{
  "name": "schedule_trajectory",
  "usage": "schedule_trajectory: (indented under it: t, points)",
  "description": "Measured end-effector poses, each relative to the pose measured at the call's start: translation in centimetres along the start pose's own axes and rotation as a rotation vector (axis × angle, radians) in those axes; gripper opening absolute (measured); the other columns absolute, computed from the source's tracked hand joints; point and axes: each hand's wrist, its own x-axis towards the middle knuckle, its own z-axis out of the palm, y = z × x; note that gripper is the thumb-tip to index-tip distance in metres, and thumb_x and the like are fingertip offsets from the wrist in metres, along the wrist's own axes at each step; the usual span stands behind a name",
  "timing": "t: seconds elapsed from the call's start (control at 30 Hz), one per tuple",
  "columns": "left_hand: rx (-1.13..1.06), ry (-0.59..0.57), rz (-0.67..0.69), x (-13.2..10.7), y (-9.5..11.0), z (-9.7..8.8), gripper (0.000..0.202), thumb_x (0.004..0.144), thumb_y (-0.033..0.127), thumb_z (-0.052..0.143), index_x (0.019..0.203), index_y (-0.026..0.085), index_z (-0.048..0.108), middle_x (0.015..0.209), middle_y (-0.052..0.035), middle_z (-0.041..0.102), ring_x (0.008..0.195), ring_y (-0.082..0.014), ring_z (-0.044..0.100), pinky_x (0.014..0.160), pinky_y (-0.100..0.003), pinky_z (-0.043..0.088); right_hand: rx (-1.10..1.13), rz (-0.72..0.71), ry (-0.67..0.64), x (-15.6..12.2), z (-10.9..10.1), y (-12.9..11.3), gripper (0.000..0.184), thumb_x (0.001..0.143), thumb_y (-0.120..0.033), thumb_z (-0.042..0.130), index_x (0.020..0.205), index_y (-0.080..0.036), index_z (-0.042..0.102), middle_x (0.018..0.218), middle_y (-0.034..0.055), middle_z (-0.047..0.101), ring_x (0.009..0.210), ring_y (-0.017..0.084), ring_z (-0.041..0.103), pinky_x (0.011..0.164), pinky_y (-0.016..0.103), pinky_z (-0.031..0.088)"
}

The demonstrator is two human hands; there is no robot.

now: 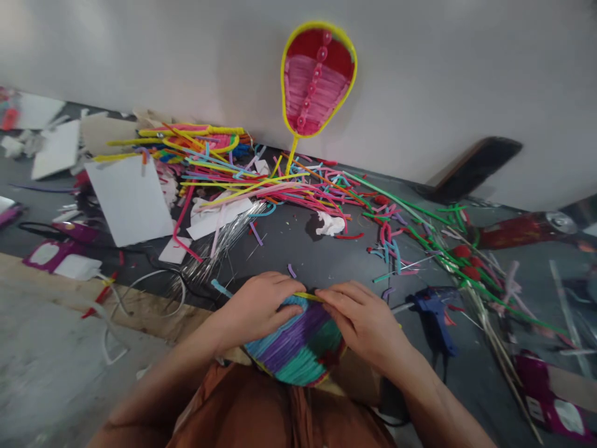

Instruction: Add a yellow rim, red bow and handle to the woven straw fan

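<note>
1. Where my view begins, nearest the camera, an orange cloth (261, 410) covers the lap, and the woven oval (298, 351) of teal and purple strands rests just above it, at the near edge of the dark table (289, 249).
2. I see the left hand (259, 308) curled over the oval's upper left rim, fingers closed on it.
3. The right hand (361, 320) lies on the upper right rim, its fingertips pinching a yellow strand (308, 296) that runs along the top edge between the two hands.
4. Just to the right of that hand, a blue glue gun (436, 311) lies on the table.
5. Farther out, a crumpled white scrap (330, 225) sits near the table's middle, and a white card (130, 199) lies off to the left.
6. Behind them spreads a tangled pile of coloured pipe cleaners (261, 174).
7. At the far right I make out a red can (527, 230) on its side and a dark flat slab (471, 168) leaning on the wall.
8. Farthest away, a yellow-rimmed balloon shape (318, 78) filled with red and pink stands against the wall.
</note>
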Motion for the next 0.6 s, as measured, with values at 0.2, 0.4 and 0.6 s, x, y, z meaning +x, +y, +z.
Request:
schedule_trajectory:
  t: [0.2, 0.4, 0.6]
  points:
    - [-0.010, -0.003, 0.001, -0.05, -0.14, 0.22, 0.020, 0.091, 0.030, 0.053, 0.105, 0.018, 0.061, 0.097, -0.0050, 0.068, 0.093, -0.0213, 0.063, 0.083, -0.031, 0.046, 0.011, -0.053, 0.028, -0.28, -0.14, 0.14, 0.032, 0.088, -0.006, 0.044, 0.103, -0.019, 0.069, 0.086, 0.0069, 0.066, 0.078, 0.017, 0.059, 0.073, 0.030, 0.054]
    - [-0.039, -0.015, 0.006, -0.05, -0.04, 0.01, 0.024, 0.090, 0.028, 0.055, 0.110, 0.016, 0.061, 0.103, -0.0073, 0.069, 0.097, -0.0231, 0.063, 0.086, -0.033, 0.047, 0.010, -0.033, 0.027, -0.28, 0.16, 0.30, 0.034, 0.086, -0.003, 0.044, 0.103, -0.018, 0.069, 0.087, 0.0079, 0.065, 0.081, 0.019, 0.059, 0.072, 0.030, 0.054]
    - [-0.117, -0.026, 0.024, -0.13, -0.47, -0.07, 0.024, 0.093, 0.027, 0.049, 0.114, 0.020, 0.058, 0.110, -0.0048, 0.068, 0.103, -0.0205, 0.061, 0.090, -0.031, 0.044, 0.066, -0.003, 0.031, -0.80, 0.23, 0.60, 0.037, 0.086, -0.003, 0.042, 0.107, -0.020, 0.067, 0.097, 0.0087, 0.067, 0.089, 0.020, 0.061, 0.078, 0.034, 0.055]
